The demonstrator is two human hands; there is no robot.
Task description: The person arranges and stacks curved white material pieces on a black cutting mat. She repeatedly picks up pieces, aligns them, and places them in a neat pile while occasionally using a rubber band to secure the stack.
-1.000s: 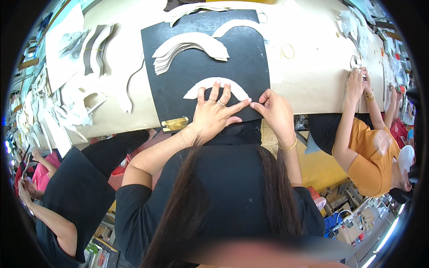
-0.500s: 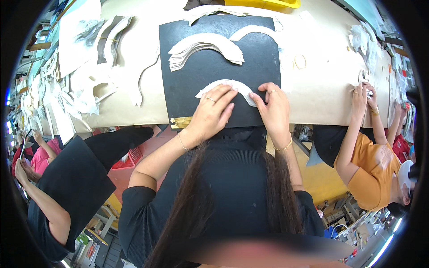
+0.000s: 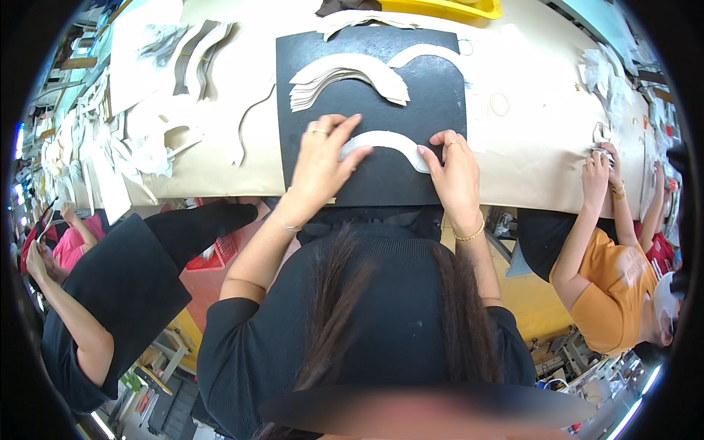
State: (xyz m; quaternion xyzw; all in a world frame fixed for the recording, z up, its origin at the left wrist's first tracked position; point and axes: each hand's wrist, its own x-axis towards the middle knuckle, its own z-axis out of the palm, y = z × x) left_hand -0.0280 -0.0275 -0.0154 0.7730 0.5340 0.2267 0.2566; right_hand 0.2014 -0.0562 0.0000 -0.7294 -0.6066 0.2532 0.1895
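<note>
A curved white strip [image 3: 389, 140] lies arched on the black mat [image 3: 363, 189] in front of me. My left hand [image 3: 323, 160] is at its left end, thumb and forefinger spread apart, with the strip's end passing between them. At the other end is my right hand [image 3: 455, 174]; its thumb tip touches the strip while the bent fingers stay apart from the thumb. Just beyond, a fanned stack of similar curved pieces [image 3: 350, 73] rests on the mat, with a single curved piece [image 3: 427, 53] to its right.
More curved pieces [image 3: 367, 20] lie at the mat's far edge, near a yellow tray [image 3: 447, 9]. Bundled strips [image 3: 202, 59] and white scraps [image 3: 121, 158] cover the table's left side. Co-workers sit on both sides, one in an orange shirt [image 3: 601, 282]. A rubber band [image 3: 499, 104] lies right of the mat.
My left hand has lifted its fingers off the strip's middle, moved left and spread them at its left end. My right hand stays at the right end. The view has shifted slightly.
</note>
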